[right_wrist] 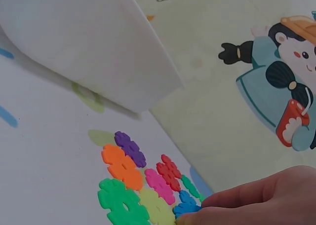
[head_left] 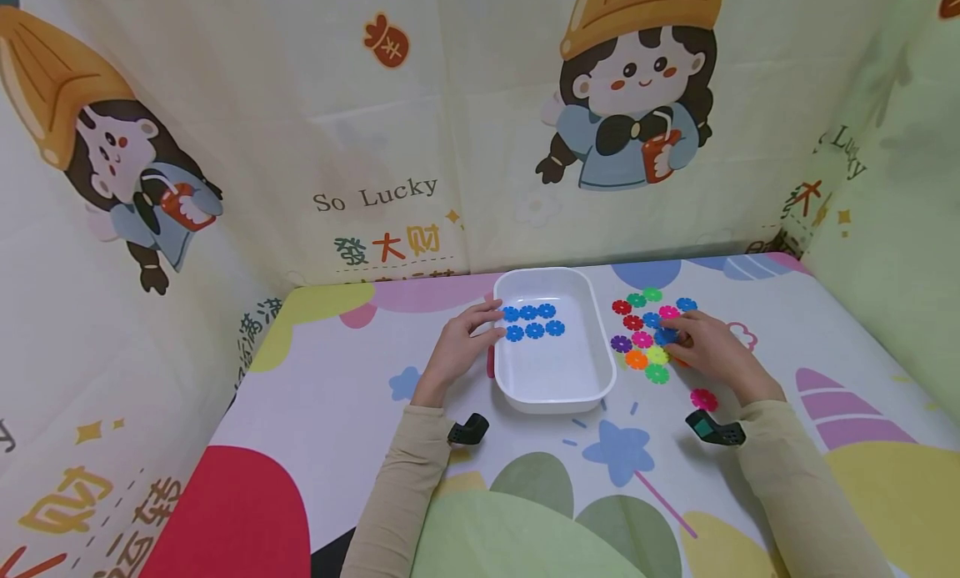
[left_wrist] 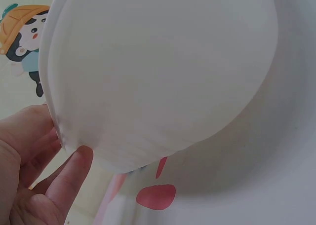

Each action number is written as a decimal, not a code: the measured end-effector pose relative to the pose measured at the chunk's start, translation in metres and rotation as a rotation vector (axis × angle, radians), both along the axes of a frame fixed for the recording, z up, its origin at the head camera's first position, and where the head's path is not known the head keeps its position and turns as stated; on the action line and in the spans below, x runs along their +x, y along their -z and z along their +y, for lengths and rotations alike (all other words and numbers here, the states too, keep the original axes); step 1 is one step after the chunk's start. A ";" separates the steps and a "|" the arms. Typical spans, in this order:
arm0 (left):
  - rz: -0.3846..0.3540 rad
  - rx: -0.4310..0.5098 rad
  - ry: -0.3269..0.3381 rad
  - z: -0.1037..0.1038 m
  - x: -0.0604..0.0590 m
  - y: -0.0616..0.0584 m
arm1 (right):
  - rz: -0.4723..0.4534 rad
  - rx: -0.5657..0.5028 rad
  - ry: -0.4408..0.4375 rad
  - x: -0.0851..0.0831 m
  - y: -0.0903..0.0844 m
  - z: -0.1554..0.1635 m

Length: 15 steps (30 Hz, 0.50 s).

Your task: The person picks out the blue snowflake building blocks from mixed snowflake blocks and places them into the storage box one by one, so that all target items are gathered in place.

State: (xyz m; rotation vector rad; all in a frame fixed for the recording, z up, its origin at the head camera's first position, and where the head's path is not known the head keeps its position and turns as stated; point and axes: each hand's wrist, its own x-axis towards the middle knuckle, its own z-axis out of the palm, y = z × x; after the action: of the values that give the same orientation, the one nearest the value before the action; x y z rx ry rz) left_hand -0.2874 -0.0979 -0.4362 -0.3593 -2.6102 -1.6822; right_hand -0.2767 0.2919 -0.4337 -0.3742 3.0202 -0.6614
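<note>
Left hand (head_left: 461,344): fingers straight, resting against the left rim of the tray (head_left: 553,394); steadies it, grips nothing.
Right hand (head_left: 705,344): fingertips pinching a blue flake (head_left: 664,336) in the pile (head_left: 647,336), just right of the tray.
Tray contents: six blue flakes (head_left: 533,321) in two rows, far end.
Stray: one pink flake (head_left: 703,399) apart, nearer the person.
Grip check: right wrist view shows fingertips on the blue flake (right_wrist: 186,206); contact looks shallow.
Advice: lift it straight up to avoid dragging neighbours; keep the tray braced; set it flat beside the rows.
</note>
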 end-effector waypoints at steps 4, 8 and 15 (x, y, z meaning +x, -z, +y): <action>0.003 0.000 0.001 0.000 0.000 0.000 | 0.005 0.006 -0.003 0.001 -0.001 0.000; 0.005 0.000 0.002 0.000 0.001 0.000 | 0.028 0.025 0.013 0.002 -0.002 -0.001; 0.012 0.001 0.003 0.000 0.000 0.001 | 0.083 -0.034 0.044 0.005 -0.010 -0.007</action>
State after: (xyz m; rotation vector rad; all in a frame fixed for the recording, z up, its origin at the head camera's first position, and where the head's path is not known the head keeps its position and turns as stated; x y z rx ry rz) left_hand -0.2873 -0.0982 -0.4376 -0.3721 -2.6012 -1.6764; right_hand -0.2720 0.2851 -0.4232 -0.3451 3.1076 -0.7192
